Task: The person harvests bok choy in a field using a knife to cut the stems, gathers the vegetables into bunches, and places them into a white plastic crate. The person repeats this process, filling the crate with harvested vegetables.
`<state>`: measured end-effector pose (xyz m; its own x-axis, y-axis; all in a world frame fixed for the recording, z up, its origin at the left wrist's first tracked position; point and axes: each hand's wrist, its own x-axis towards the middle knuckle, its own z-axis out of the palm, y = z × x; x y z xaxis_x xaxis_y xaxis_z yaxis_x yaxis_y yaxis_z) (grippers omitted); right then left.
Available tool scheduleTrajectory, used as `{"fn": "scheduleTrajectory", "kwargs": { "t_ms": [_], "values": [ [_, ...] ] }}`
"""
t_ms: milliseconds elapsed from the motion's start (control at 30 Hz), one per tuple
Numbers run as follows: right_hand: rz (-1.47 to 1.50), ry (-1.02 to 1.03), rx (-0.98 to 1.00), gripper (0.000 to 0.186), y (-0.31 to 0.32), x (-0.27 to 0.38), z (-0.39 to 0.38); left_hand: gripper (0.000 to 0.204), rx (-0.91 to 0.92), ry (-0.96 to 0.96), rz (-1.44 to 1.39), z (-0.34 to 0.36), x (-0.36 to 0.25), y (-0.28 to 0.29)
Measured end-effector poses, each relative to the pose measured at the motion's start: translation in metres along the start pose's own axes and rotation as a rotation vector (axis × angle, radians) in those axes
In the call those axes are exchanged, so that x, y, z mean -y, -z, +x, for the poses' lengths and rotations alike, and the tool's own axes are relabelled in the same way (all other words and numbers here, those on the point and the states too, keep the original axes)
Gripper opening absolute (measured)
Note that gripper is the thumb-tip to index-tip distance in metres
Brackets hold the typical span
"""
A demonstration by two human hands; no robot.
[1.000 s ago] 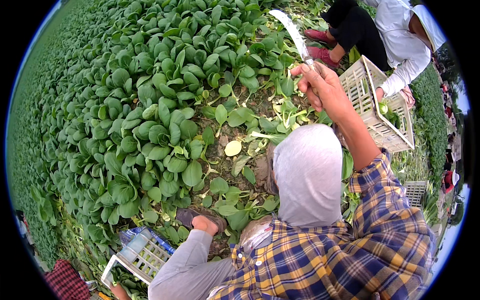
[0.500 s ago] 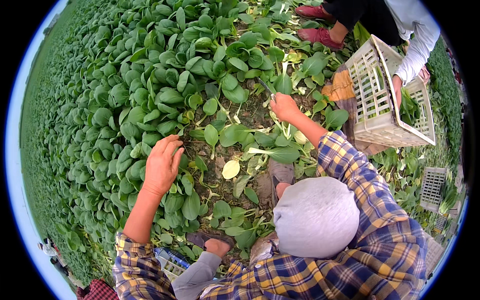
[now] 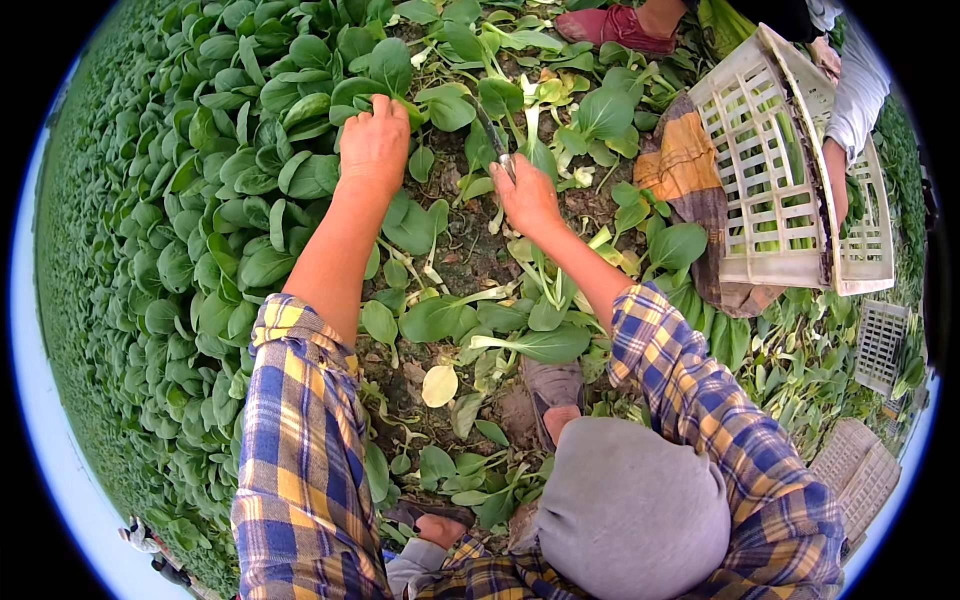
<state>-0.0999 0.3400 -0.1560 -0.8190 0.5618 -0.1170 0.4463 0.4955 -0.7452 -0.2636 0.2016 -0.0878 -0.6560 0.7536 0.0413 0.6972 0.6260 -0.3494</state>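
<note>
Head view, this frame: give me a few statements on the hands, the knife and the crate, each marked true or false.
1. The left hand rests on a leafy green plant in the bed. True.
2. The right hand is empty. False: it grips a knife whose blade points away from the person.
3. The white plastic crate lies to the person's right, with another person's arm at it. True.
4. Both sleeves are plain white. False: they are blue and yellow plaid.
5. The ground between the hands is covered by a tarp. False: bare soil and cut leaves show.
</note>
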Motion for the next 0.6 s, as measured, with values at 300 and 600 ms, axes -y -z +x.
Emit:
{"fn": "scheduleTrajectory", "kwargs": {
  "t_ms": [300, 600],
  "values": [
    [-0.124, 0.139, 0.247, 0.042, -0.009, -0.003, 0.060, 0.033, 0.027, 0.130, -0.306, -0.052, 0.030, -0.035],
    [-0.175, 0.250, 0.505, 0.046, -0.026, -0.014, 0.109, 0.038, 0.052, 0.177, -0.395, -0.056, 0.034, -0.040]
  ]
}}
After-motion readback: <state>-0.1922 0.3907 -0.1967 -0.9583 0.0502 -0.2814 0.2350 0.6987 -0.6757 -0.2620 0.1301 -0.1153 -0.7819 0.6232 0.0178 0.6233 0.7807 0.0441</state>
